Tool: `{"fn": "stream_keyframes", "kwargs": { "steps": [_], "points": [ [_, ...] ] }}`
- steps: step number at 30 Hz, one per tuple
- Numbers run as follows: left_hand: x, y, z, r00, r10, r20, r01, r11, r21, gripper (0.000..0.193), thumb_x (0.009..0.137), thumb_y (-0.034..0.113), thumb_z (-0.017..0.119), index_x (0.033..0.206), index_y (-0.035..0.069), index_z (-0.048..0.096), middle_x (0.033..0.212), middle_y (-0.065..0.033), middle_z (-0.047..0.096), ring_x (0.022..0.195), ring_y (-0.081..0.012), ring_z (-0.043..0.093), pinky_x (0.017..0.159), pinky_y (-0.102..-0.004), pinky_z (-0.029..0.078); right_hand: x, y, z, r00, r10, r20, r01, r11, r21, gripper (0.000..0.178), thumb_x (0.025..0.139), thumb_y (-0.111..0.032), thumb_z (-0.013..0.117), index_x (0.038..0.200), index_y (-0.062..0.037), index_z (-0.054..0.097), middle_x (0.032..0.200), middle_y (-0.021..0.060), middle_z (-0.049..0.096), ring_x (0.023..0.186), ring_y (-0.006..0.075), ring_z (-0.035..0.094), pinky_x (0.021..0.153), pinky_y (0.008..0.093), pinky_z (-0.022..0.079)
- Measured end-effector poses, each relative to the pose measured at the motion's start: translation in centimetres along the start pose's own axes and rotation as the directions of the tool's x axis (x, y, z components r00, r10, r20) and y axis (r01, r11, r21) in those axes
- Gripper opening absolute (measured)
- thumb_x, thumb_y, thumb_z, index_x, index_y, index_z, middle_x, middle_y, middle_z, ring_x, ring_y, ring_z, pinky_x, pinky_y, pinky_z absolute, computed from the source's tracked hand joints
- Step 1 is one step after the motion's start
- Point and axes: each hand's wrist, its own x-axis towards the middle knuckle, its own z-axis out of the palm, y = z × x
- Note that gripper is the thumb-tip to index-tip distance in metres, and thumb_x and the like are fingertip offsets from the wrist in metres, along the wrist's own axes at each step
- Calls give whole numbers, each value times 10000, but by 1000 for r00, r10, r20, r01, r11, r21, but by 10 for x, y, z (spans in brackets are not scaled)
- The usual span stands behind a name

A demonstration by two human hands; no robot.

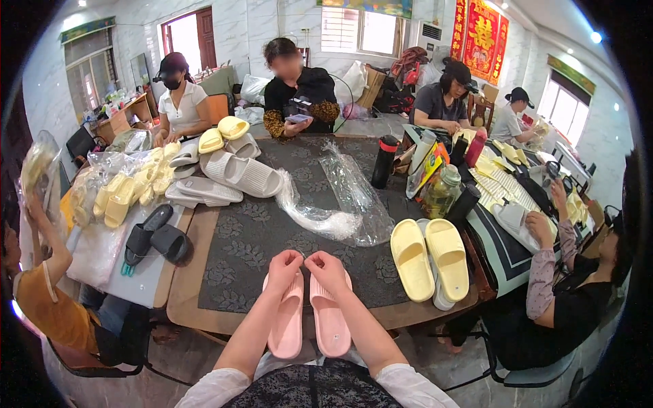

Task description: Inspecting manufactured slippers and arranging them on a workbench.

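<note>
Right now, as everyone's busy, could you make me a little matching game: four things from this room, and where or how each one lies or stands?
Things:
1. Pink slippers
2. Charcoal slippers
3. Black bottle with a red ring
4. Plastic wrapping in the middle

Places and states:
A. Standing upright
B. Lying left of the pink pair
C. See-through, lying flat
D. Of these four, closest to the picture's lower edge

Pairs: 1-D, 2-B, 3-A, 4-C

bright | windows (564, 103) washed out | ceiling lamp (596, 37) glaring | plastic wrap (352, 190) glinting | fisheye-bent edges, black corners
</note>
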Motion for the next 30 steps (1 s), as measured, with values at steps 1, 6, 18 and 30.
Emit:
{"fn": "stream_keyframes", "kwargs": {
  "steps": [1, 6, 18, 30],
  "points": [
    [-2, 1, 0, 1000, 0, -3, 0, 1000, -7, 110, 827, 129, 635, 844, 22, 659, 702, 9, 616, 644, -61, 546, 581, -238, 447, 0, 1, 0, 1000, -18, -5, 19, 1000, 22, 199, 826, -204, 681, 886, -15, 656, 755, 44, 660, 686, 107, 598, 644, 264, 480],
    [-2, 3, -1, 999, 31, -13, -31, 999, -11, 121, 823, 130, 650, 874, 24, 678, 733, 5, 636, 661, -59, 555, 589, -230, 450, 1, 11, 1, 999, -39, -8, 40, 997, 72, 157, 827, -165, 680, 885, -22, 657, 769, 29, 657, 695, 96, 590, 644, 258, 477],
    [-7, 16, -5, 998, -6, 67, 16, 989, -147, 131, 837, 138, 664, 898, 26, 692, 738, 32, 624, 664, -36, 531, 579, -208, 420, -1, 8, 0, 998, -56, -39, 61, 989, 138, 161, 817, -174, 675, 894, -33, 665, 734, 21, 645, 659, 91, 576, 629, 254, 473],
    [-7, 5, -6, 993, 3, 118, 17, 987, -163, 142, 837, 126, 650, 908, 8, 685, 765, 16, 639, 667, -51, 549, 596, -207, 437, -4, 5, -1, 999, -33, -25, 37, 986, 161, 143, 829, -149, 685, 891, -21, 666, 762, -7, 637, 691, 55, 551, 633, 226, 452]
  ]
}}
